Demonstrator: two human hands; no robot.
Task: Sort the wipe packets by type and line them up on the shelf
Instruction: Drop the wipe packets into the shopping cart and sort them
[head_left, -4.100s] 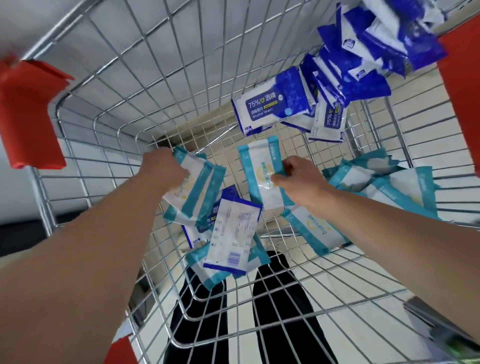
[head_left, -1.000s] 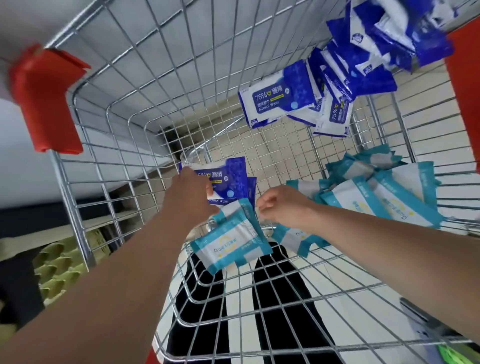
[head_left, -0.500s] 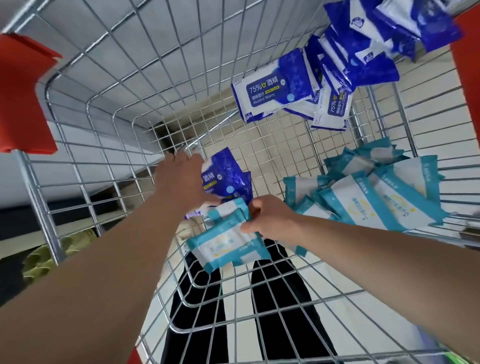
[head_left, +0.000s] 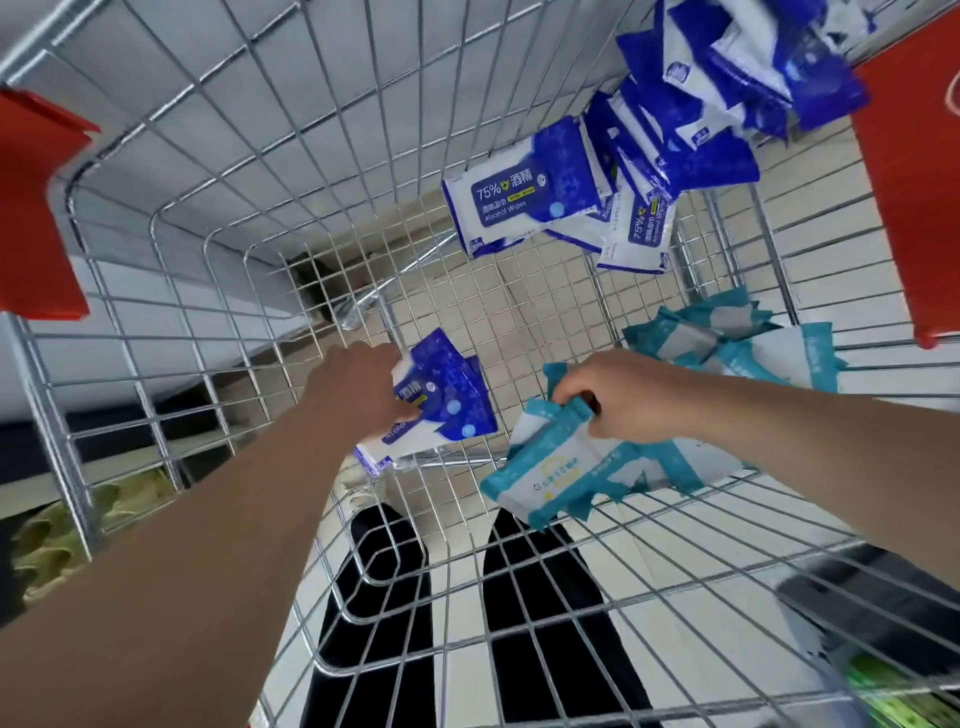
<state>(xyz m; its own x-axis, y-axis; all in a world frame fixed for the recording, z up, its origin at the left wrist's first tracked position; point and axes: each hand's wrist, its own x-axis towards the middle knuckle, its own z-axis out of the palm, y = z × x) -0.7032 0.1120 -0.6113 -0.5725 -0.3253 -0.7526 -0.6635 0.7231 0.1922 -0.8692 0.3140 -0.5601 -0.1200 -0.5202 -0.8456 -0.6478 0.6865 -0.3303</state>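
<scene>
While left fingers (head_left: 408, 411) pinch the blue packet (head_left: 453, 397), right fingers (head_left: 569, 385) curl round the teal packet (head_left: 550, 475).

- Cart (head_left: 249, 218): shiny metal wire.
- Blue packets (head_left: 524, 192): glossy plastic film.
- Teal packets (head_left: 545, 467): smooth plastic film, less shiny.
- Red corner guards (head_left: 31, 218): matt plastic.

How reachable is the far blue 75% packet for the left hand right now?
Probably yes for reach: nothing lies on the wire cart floor between the left hand and the far blue 75% packet. But its grip holds a near blue packet, so taking another looks awkward.
</scene>
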